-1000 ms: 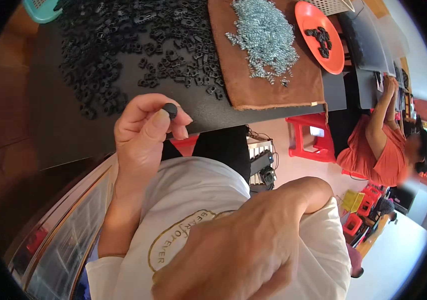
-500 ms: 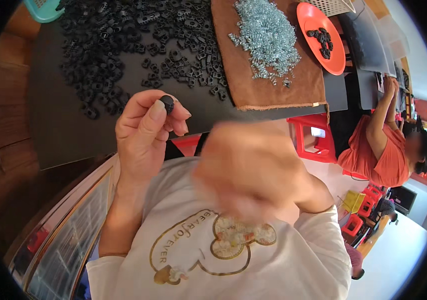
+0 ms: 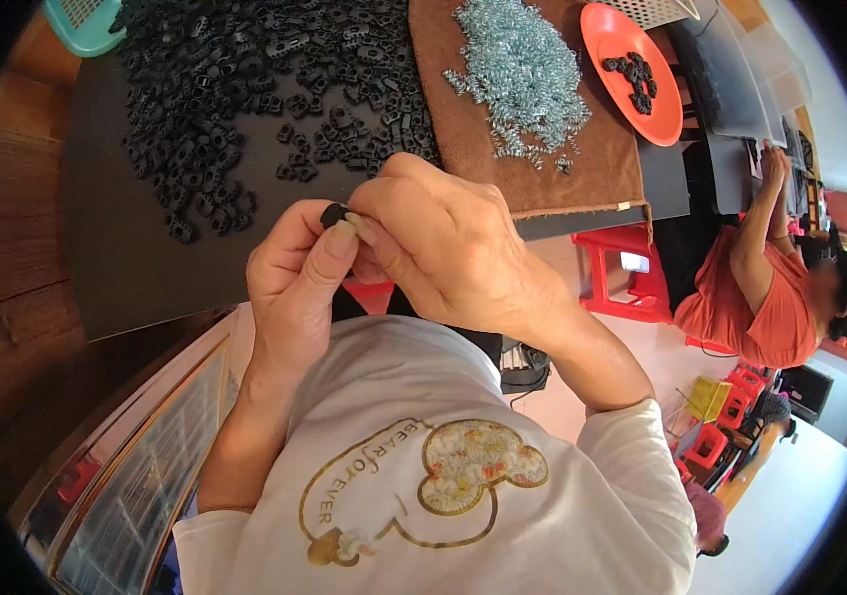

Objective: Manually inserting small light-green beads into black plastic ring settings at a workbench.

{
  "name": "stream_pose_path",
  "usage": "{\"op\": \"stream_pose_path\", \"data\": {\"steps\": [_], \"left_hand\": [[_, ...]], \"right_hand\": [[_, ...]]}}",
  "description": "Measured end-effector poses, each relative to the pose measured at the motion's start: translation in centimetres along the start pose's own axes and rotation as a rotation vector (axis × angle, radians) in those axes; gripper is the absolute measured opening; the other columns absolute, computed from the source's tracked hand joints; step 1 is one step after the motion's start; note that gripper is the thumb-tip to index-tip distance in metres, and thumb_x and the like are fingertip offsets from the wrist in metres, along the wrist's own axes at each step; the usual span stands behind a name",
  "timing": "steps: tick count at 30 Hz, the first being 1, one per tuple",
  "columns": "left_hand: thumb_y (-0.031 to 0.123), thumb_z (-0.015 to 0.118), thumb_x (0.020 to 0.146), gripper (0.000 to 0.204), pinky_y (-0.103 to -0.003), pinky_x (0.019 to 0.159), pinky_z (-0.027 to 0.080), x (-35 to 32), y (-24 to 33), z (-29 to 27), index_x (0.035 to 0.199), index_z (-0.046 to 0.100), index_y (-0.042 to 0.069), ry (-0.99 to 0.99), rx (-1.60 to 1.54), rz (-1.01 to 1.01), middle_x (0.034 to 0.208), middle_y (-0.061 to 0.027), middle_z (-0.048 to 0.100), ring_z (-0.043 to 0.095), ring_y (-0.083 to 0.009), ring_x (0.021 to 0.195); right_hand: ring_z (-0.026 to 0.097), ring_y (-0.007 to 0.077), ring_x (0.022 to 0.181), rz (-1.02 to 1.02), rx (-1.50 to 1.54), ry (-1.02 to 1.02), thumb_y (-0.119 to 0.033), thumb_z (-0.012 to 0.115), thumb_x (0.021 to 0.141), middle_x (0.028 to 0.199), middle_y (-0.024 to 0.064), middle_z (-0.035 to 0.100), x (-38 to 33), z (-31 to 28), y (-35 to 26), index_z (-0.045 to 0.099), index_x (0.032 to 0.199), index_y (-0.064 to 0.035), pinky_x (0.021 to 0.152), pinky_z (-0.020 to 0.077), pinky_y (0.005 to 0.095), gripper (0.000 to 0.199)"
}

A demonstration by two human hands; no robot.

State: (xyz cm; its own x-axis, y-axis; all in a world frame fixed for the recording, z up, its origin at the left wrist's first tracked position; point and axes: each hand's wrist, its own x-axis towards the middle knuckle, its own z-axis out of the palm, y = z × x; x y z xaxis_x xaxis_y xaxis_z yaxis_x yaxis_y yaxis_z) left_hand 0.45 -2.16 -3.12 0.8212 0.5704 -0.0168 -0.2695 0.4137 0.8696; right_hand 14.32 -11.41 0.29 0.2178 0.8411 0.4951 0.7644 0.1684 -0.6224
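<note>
My left hand (image 3: 289,283) pinches a small black plastic part (image 3: 333,214) with a rounded end, held up between thumb and forefinger in front of the table edge. My right hand (image 3: 463,243) meets it there, its thumb and fingertips closed against the same part. Whether a further small piece sits between the right fingertips is hidden. Beyond my hands lies a wide heap of black plastic parts (image 3: 215,109), several with openings through them. To its right, a pile of small silvery coil springs (image 3: 532,84) rests on a brown cloth (image 3: 592,178).
An orange-red plate (image 3: 657,124) with several black pieces stands right of the springs on the dark table (image 3: 146,288). A teal basket (image 3: 86,38) is at the far left corner. A red stool (image 3: 631,302) and a seated person in orange (image 3: 750,297) are at right.
My right hand, blurred and nearer my chest before, has moved up and left to the black part and closed on it. My left hand has shifted slightly, still holding the part.
</note>
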Motion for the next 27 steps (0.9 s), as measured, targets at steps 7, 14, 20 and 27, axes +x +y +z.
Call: {"op": "stream_pose_path", "data": {"steps": [7,14,20,27], "left_hand": [[0.024,0.047,0.102,0.026,-0.021,0.072,0.042,-0.1,0.7,0.6,0.102,0.058,0.001,0.015,0.041,-0.084,0.088,-0.0004,0.059,0.052,-0.0053,0.078],[0.024,0.049,0.101,0.029,-0.021,0.061,0.044,0.4,0.9,0.4,0.091,0.059,0.0,-0.107,0.171,-0.08,0.075,-0.0019,0.061,0.054,-0.007,0.065],[0.022,0.052,0.1,0.025,-0.02,0.056,0.045,0.3,0.9,0.6,0.089,0.06,0.001,-0.072,0.135,-0.124,0.073,-0.0023,0.061,0.054,-0.0065,0.061],[0.021,0.051,0.1,0.025,-0.022,0.055,0.048,0.5,0.5,0.3,0.088,0.06,0.001,-0.066,0.121,-0.118,0.075,-0.0035,0.061,0.054,-0.0064,0.062]], "right_hand": [[0.058,0.0254,0.062,-0.084,-0.102,-0.045,-0.005,0.066,0.07,0.074,0.0069,0.049,0.2,-0.9,-0.7,0.054,0.085,-0.0014,0.049,0.0469,0.0372,0.02],[0.058,0.0204,0.063,-0.142,-0.222,-0.083,-0.007,0.068,0.067,0.073,0.0053,0.049,-0.4,-1.4,-0.6,0.059,0.089,-0.0009,0.048,0.0473,0.0326,0.024],[0.058,0.0224,0.061,-0.1,-0.114,-0.149,-0.01,0.07,0.07,0.075,0.0067,0.051,-1.0,-3.6,0.0,0.062,0.097,-0.0006,0.049,0.0485,0.0331,0.029],[0.06,0.0337,0.072,0.196,-0.58,-0.22,-0.003,0.062,0.081,0.081,0.0112,0.056,-3.0,-11.5,4.7,0.061,0.09,-0.0037,0.061,0.0473,0.0418,0.009]]}}
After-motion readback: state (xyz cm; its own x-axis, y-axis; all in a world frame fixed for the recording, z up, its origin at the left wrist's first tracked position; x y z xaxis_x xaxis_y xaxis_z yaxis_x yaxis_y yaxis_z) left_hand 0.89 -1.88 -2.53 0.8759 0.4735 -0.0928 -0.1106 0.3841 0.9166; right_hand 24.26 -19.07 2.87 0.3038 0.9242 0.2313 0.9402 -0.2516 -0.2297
